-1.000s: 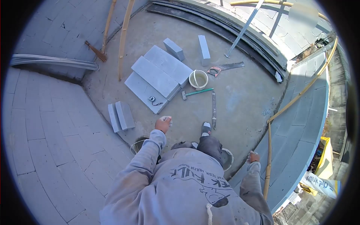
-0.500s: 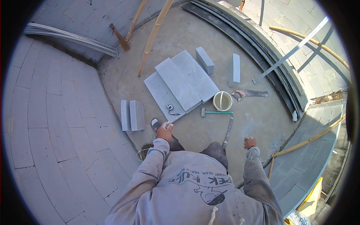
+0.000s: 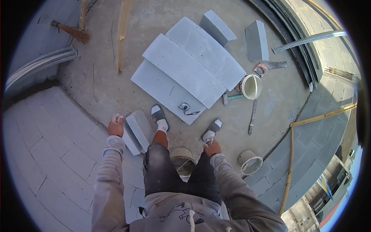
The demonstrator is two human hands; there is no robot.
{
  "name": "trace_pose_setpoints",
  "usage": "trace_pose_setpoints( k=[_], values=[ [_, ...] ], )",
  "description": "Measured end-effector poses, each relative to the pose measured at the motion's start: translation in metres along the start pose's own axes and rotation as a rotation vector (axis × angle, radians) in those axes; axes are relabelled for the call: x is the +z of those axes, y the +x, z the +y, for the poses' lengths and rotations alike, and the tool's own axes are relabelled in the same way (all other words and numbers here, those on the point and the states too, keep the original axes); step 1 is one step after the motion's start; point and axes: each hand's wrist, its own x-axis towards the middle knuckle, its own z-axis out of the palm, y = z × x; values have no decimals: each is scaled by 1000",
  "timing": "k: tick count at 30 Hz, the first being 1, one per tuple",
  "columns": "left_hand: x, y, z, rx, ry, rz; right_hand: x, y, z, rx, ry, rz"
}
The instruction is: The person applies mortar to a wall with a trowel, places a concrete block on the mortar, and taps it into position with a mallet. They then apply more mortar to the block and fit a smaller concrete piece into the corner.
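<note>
Just right of the left hand (image 3: 116,127), 2 blocks (image 3: 140,127) stand on edge, side by side, on the floor (image 3: 116,89). That hand hangs with its fingers bent; I cannot tell how far open it is, or whether it touches the nearer block. The right hand (image 3: 212,148) is curled in front of the right leg (image 3: 201,166), close to the sandal (image 3: 208,129) on that foot; whether it grips anything or touches the leg, I cannot tell.

Between the hands and nearer the body, a bucket (image 3: 181,152) sits between the legs. To the right of the right hand is a 2nd bucket (image 3: 244,155). Ahead of both hands, large slabs (image 3: 193,63) lie in a stepped stack, with a tape (image 3: 184,106) on the lowest, ahead and left of the right hand. Ahead and right of that hand are a hammer (image 3: 234,97), a pail (image 3: 243,85), a blade (image 3: 253,116) and, farther off, a saw (image 3: 268,66). Well ahead of the left hand is a broom (image 3: 74,33).
</note>
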Motion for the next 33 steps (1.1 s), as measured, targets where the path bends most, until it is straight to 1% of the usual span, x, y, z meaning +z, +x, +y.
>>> trace_pose_setpoints(
  k=[2,3,4,5,7,8,9,10,11,12,13,14,16,17,18,19,20,21,22,23,24,25,26,27,28,29,30,31,32,33],
  values=[
    [6,46,21,-4,97,-60,30,30,-69,30,-42,-91],
    [37,64,11,-18,109,-89,47,55,-89,34,-42,-98],
    [68,83,2,36,165,-99,65,85,-106,40,-34,-103],
    [102,97,-5,96,222,-116,81,114,-118,3,-61,-51],
    [179,97,8,159,285,-270,102,163,-134,-48,-126,33],
    [220,96,10,233,303,-287,107,188,-139,-84,-170,69],
    [258,94,12,305,317,-300,118,211,-137,-148,-201,107],
    [288,94,26,299,287,-322,128,233,-133,-222,-232,147],
    [309,96,41,291,260,-345,140,253,-126,-207,-236,135],
    [329,102,48,285,262,-363,151,269,-117,-328,-302,205],
    [349,108,55,305,308,-329,159,279,-107,-449,-365,277],
    [364,110,60,329,353,-294,162,284,-98,-433,-366,268],
    [377,113,60,320,369,-295,160,288,-83,-566,-296,188],
    [381,118,62,317,386,-278,154,284,-72,-561,-289,193],
    [383,118,60,335,392,-274,145,272,-57,-402,-135,177],
    [384,116,52,348,417,-333,135,260,-42,-251,26,166],
    [386,116,49,362,443,-379,135,255,-16,-130,125,300],
    [386,114,49,396,422,-341,137,256,19,-43,122,378],
    [386,113,48,429,407,-308,123,256,45,128,219,346],
    [387,114,48,446,425,-287,117,261,74,268,275,404],
    [389,116,50,465,460,-298,136,276,124,308,76,583],
    [389,116,54,483,494,-310,120,286,148,503,248,491],
    [386,113,63,496,506,-293,111,295,168,547,270,493],
    [379,104,74,526,427,-358,109,309,191,610,232,431],
    [371,96,86,554,349,-425,102,322,204,605,250,426],
    [363,87,99,611,264,-441,96,333,213,592,225,397],
    [355,80,115,620,282,-443,97,338,218,583,199,366],
    [346,73,136,594,175,-449,104,339,217,590,215,359],
    [338,67,156,567,59,-455,113,343,217,501,58,466],
    [336,68,177,574,24,-404,116,347,218,406,-103,576]
  ],
)
